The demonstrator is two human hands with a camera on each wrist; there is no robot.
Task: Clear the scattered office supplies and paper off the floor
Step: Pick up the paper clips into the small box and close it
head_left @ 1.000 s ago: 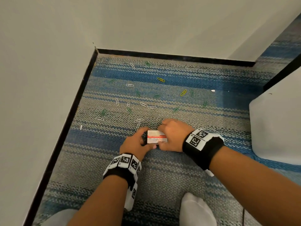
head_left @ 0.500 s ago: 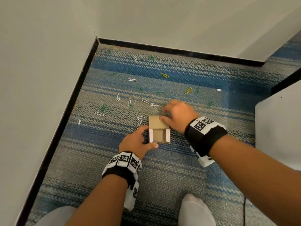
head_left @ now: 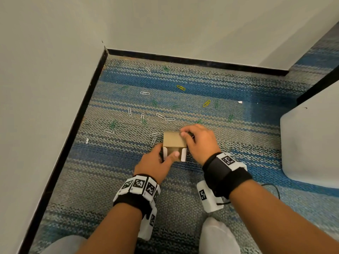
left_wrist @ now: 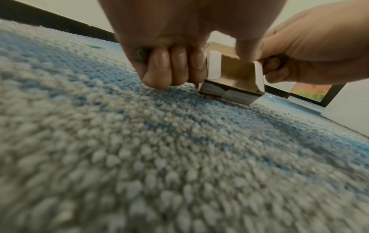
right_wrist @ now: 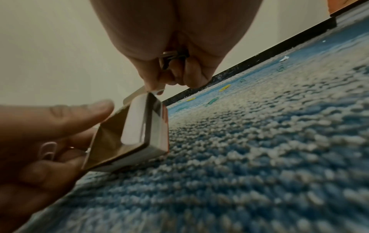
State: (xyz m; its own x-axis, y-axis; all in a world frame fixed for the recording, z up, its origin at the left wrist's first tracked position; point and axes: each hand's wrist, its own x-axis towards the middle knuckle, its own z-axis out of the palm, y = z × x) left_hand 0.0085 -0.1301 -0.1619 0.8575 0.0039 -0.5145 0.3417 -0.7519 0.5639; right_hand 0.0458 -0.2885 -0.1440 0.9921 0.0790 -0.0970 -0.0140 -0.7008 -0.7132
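A small cardboard box (head_left: pixel 173 142) (left_wrist: pixel 235 74) (right_wrist: pixel 137 124) stands on the striped carpet with its flap folded back and its opening showing. My left hand (head_left: pixel 156 162) (left_wrist: pixel 169 69) (right_wrist: pixel 40 126) grips its left side, thumb across the opening. A green clip (left_wrist: pixel 142 55) and a white clip (right_wrist: pixel 48 149) sit inside its curled fingers. My right hand (head_left: pixel 200 142) (right_wrist: pixel 175 74) is curled around metal paper clips (right_wrist: pixel 172 57), fingertips touching the flap's far edge. Several white, green and yellow paper clips (head_left: pixel 145 93) lie scattered beyond the box, with paper scraps (head_left: pixel 240 102).
Two walls with a black baseboard (head_left: pixel 88 99) meet in a corner at the far left. A white furniture base (head_left: pixel 311 140) stands on the right. My white-socked foot (head_left: pixel 218 235) and a thin black cable (head_left: pixel 271 187) lie near me. Another scrap (head_left: pixel 87 140) lies left.
The box, closed a second ago, now has its flap folded back. My right hand moved to the flap's far edge, and my left thumb came across the opening.
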